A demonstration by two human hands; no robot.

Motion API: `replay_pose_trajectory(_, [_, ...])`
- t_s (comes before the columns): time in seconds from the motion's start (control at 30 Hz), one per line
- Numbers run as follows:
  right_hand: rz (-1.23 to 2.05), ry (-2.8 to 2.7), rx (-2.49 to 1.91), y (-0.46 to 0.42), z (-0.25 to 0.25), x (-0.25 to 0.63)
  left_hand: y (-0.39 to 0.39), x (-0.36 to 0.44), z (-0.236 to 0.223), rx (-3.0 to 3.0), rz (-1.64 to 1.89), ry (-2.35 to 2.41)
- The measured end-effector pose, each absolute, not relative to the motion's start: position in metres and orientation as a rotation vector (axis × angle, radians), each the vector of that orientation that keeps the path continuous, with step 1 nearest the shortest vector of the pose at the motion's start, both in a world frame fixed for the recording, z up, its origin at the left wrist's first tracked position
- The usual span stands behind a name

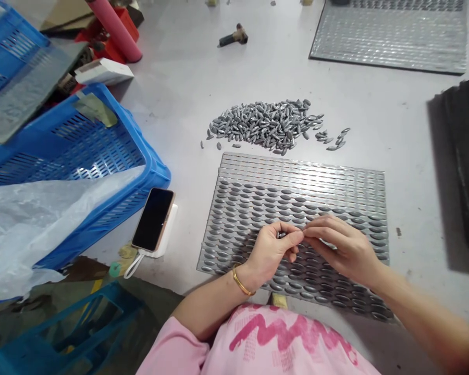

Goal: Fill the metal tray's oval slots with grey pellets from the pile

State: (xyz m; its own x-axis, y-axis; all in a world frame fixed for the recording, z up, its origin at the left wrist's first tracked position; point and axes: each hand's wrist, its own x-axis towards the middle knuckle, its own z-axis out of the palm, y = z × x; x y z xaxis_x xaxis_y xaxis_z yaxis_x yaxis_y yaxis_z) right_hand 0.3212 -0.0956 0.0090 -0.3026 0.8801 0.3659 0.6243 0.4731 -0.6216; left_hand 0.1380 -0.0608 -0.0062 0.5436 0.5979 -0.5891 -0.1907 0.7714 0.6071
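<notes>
My left hand [272, 247] is closed, with a few small grey spindle-shaped pieces [282, 235] showing inside its curled fingers. Its thumb and fingertips meet those of my right hand [338, 245], which is pinched; whatever lies between the right fingertips is too small to make out. Both hands hover over a grey grooved plate [297, 165]. Rows of the same pointed oval pieces fill its near and middle part, while the far grooves are bare. Beyond the plate lies a loose heap of grey spindle-shaped pieces [263, 124], with several strays to its right.
Left are a blue crate [136, 140] with clear plastic sheeting [58, 203] and a phone [153, 219] on a white block. A small dark-handled tool [234, 36] lies at the back. Another plate [391, 39] is back right; a dark stack [467, 156] stands at the right edge.
</notes>
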Motion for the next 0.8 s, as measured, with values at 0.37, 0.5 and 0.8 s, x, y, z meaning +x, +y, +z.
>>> replay_pose_trajectory(0.37, [0.125,-2.275,-1.152,-0.089,-0.005,0.334,-0.058,0.139,-0.001,0.326,0.503,0.886])
replay_pose_trajectory(0.5, [0.145,-2.183,-1.285,-0.057,-0.015,0.357,-0.055,0.138,0.004,0.258,0.532,0.917])
replay_pose_trajectory(0.8, [-0.009,-2.487,-1.414,-0.022,-0.030,0.371,-0.058,0.136,-0.001,0.303,0.523,0.876])
